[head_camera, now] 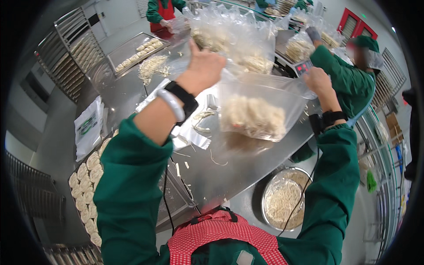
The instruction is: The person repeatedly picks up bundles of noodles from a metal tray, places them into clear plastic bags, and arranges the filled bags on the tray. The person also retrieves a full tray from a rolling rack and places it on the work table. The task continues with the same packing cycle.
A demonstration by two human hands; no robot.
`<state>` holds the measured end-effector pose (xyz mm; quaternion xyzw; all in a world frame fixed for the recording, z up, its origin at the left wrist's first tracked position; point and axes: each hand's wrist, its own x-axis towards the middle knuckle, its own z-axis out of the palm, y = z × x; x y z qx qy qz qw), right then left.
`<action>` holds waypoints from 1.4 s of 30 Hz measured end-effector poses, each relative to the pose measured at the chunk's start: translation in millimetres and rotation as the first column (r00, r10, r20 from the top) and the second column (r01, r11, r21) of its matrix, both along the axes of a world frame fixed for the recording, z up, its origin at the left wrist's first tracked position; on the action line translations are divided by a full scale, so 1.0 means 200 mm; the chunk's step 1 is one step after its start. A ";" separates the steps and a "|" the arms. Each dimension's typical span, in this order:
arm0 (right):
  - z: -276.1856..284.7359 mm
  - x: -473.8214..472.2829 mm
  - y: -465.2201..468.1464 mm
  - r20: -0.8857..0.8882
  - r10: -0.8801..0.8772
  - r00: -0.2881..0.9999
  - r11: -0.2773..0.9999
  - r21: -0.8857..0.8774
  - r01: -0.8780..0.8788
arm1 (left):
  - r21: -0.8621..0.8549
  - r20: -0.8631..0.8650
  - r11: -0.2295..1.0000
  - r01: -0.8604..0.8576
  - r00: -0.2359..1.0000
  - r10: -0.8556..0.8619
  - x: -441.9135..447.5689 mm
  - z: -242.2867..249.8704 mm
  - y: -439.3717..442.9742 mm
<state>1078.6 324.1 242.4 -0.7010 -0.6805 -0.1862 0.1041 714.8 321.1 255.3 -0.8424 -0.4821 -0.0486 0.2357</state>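
Observation:
A clear plastic bag of pale noodles [253,117] hangs between my two raised hands, above the steel table. My left hand [207,68] grips its upper left corner, with the index finger pointing up. The upper right corner is bunched in the closed fingers of my right hand [317,81]. The bag is somewhat blurred and its lower part sags over the table. Just beyond it stands a group of filled clear bags [238,39]. White plastic sheets [195,132] with a few noodle strands lie beneath my left wrist.
Loose noodles [152,68] and a tray of noodle bundles [139,54] lie at the back left. More noodle nests [87,185] fill a tray at left. A steel bowl of noodles [286,198] stands below the table edge. A co-worker [351,76] is beside a scale [301,68] at right.

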 end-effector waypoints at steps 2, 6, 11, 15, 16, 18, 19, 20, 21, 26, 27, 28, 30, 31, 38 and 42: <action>0.00 0.13 0.09 -0.008 -0.047 0.999 0.999 0.011 0.047 | -0.036 0.067 0.999 0.021 0.998 -0.019 0.13 -0.01 0.07; -0.06 0.31 0.26 0.035 -0.071 0.997 0.994 0.080 0.068 | -0.122 0.145 0.992 0.042 0.989 -0.024 0.33 -0.11 0.20; -0.14 0.38 0.36 -0.016 0.023 1.000 0.998 0.054 -0.022 | -0.101 0.774 0.816 0.569 0.560 -0.295 0.24 -0.43 0.42; -0.13 0.21 0.20 -0.253 0.238 0.938 0.961 0.201 -0.190 | -0.198 0.890 0.980 -0.021 0.415 0.189 -0.25 -0.85 0.39; -0.13 0.13 0.13 -0.325 0.336 0.884 0.934 0.240 -0.266 | -0.239 0.708 0.948 -0.210 0.630 0.318 -0.38 -1.00 0.32; -0.16 -0.04 -0.05 -0.436 0.490 0.755 0.871 0.264 -0.414 | -0.628 0.311 0.615 -0.477 0.570 0.760 -0.58 -1.29 0.18; -0.19 -0.14 -0.14 -0.478 0.530 0.701 0.846 0.245 -0.473 | -0.661 0.173 0.479 -0.577 0.504 0.846 -0.62 -1.44 0.10; -0.22 -0.23 -0.23 -0.507 0.549 0.665 0.818 0.164 -0.551 | -0.686 0.192 0.501 -0.527 0.534 0.823 -0.68 -1.54 0.10; -0.27 -0.32 -0.30 -0.512 0.604 0.610 0.759 0.137 -0.637 | -0.558 0.322 0.655 -0.509 0.595 0.737 -0.70 -1.64 0.08; -0.58 -0.72 -0.38 -0.765 0.544 0.344 0.564 0.030 -0.825 | -0.574 0.430 0.728 -0.375 0.619 0.658 -0.75 -1.74 0.17; -0.65 -0.79 -0.35 -0.775 0.564 0.283 0.537 0.084 -0.839 | -0.654 0.422 0.673 -0.345 0.572 0.703 -0.77 -1.69 0.19; -0.72 -0.85 -0.32 -0.827 0.500 0.259 0.528 0.053 -0.848 | -0.645 0.441 0.671 -0.365 0.540 0.717 -0.78 -1.64 0.19; -0.86 -0.95 -0.27 -0.897 0.362 0.256 0.493 -0.049 -0.869 | -0.525 0.597 0.780 -0.340 0.506 0.623 -0.82 -1.50 0.17; -0.93 -1.01 -0.24 -0.932 0.292 0.216 0.530 -0.030 -0.847 | -0.494 0.644 0.807 -0.322 0.488 0.589 -0.83 -1.42 0.15; -1.31 -1.60 -0.06 -0.891 -0.422 -0.167 0.538 -0.098 -0.837 | -0.496 0.820 0.858 -0.132 0.252 0.513 -0.72 -0.95 -0.20; -1.39 -1.63 -0.14 -0.528 -0.491 -0.693 0.737 0.173 -0.654 | -0.433 0.835 0.895 -0.104 0.327 0.442 -0.53 -1.04 -0.40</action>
